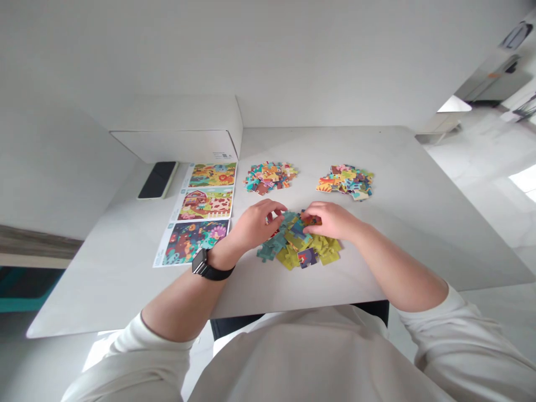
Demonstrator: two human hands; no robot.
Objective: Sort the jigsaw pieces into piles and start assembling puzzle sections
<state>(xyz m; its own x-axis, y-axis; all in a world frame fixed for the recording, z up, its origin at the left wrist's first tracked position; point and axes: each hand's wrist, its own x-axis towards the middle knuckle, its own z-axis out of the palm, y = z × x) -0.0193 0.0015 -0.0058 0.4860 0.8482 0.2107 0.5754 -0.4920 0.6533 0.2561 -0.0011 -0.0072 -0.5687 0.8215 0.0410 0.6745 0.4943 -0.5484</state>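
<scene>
A heap of jigsaw pieces [301,248], teal, olive and purple, lies on the white table [397,234] in front of me. My left hand [255,223], with a black watch on the wrist, rests on the heap's left side, fingers curled onto the pieces. My right hand [330,219] sits on the heap's top right, fingers pinched on a small orange-red piece [312,220]. Whether the left fingers hold a piece I cannot make out.
Two more heaps of puzzle pieces lie farther back, one in the middle [270,177] and one to the right [345,181]. A sheet with three reference pictures [201,212] lies at left. Beyond it are a black phone [158,180] and a white box [180,131].
</scene>
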